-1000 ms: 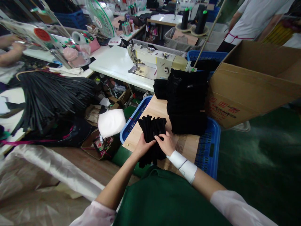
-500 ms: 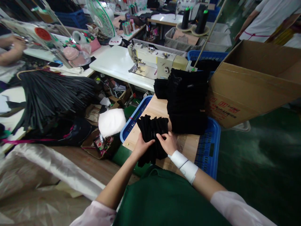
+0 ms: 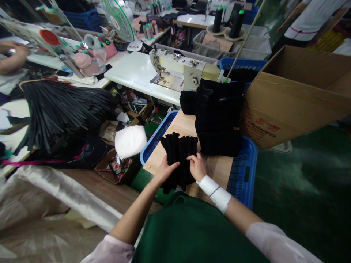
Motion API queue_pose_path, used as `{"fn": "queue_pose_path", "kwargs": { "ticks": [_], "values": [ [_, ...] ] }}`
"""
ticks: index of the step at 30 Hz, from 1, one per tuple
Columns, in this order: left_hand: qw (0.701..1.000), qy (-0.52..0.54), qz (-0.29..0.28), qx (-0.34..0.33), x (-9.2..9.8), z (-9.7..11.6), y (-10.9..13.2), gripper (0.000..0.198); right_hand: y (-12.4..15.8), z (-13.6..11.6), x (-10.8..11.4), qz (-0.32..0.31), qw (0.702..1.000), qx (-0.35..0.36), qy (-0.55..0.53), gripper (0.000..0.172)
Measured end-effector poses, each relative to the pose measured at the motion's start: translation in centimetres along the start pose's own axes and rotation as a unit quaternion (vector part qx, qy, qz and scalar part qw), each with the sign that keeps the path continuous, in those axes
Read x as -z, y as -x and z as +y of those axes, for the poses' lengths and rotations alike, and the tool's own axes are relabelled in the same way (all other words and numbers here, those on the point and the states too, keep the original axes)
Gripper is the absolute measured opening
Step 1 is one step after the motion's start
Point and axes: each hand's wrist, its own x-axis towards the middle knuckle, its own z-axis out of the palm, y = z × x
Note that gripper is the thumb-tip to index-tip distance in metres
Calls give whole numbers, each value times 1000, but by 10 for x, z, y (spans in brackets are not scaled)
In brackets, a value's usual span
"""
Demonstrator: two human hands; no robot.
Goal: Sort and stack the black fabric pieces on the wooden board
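A bundle of folded black fabric pieces (image 3: 179, 149) lies on a wooden board (image 3: 183, 122) in front of me. My left hand (image 3: 166, 170) grips its left side, thumb on top and the other fingers hidden by the cloth. On the right side, my right hand (image 3: 197, 166) is closed with thumb and index finger pressed against the folds. A white band (image 3: 215, 192) wraps my right wrist. Just beyond, a taller stack of black folded fabric (image 3: 219, 120) stands on the same board, which rests across a blue plastic basket (image 3: 244, 175).
A large cardboard box (image 3: 290, 98) stands at the right. Behind the stack is a sewing machine (image 3: 189, 69) on a white table (image 3: 128, 73). Black strips (image 3: 65, 106) hang at the left, near a white cushion-like pad (image 3: 131, 141). Other people are at the far left and far right.
The folds of the bundle have shifted slightly between my hands. My right thumb and index finger have moved a little to the right. The person at the far right has moved.
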Motion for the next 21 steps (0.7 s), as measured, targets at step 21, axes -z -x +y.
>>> {"fn": "queue_pose_path", "kwargs": {
  "ticks": [21],
  "values": [
    [998,-53,44,12,2,-6,-4,69,-5,3,-3,7,1000,-7,-1,25]
  ]
}}
